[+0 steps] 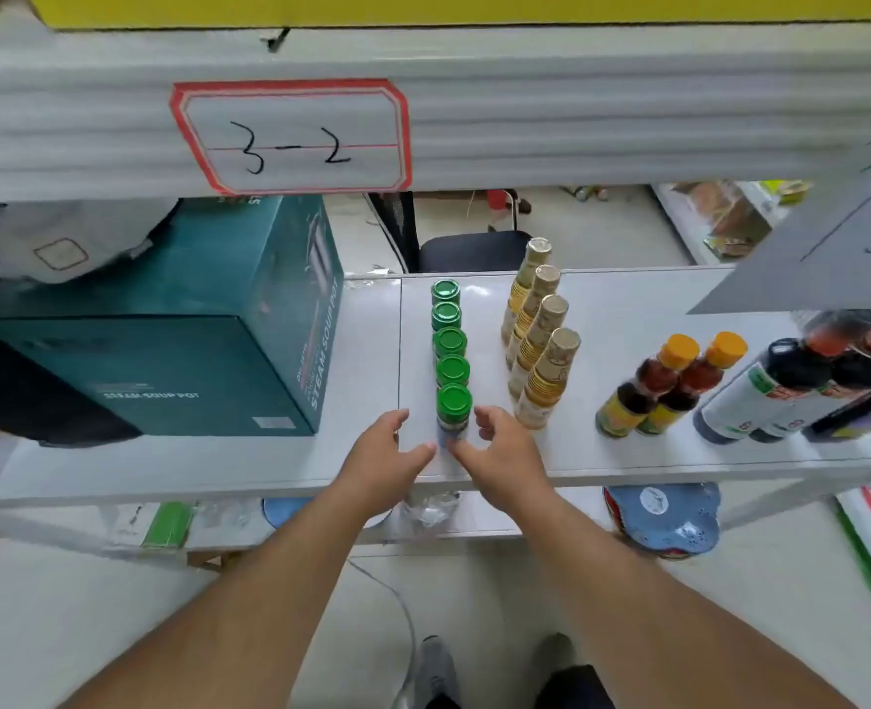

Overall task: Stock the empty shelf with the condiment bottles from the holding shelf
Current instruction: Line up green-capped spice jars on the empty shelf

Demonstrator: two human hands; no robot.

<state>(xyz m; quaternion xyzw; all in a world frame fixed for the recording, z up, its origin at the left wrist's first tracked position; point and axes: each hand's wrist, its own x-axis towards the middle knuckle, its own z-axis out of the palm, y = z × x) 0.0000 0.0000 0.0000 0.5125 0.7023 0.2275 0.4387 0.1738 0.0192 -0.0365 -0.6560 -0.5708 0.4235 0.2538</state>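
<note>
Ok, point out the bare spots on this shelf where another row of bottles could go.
Bare board lies between the teal box and the green-capped jars, and between the gold-capped bottles and the orange-capped bottles. The right end around the dark bottles is crowded.

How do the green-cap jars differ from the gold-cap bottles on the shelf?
The green-cap jars are short, the gold-cap bottles tall with slim necks. There are five jars and four bottles. The jars' row runs straight back; the bottles' row slants. Both stand upright in single file on the shelf.

Shop: labelled shelf (pixel 627 452) (condiment rows (pixel 535 350))
</note>
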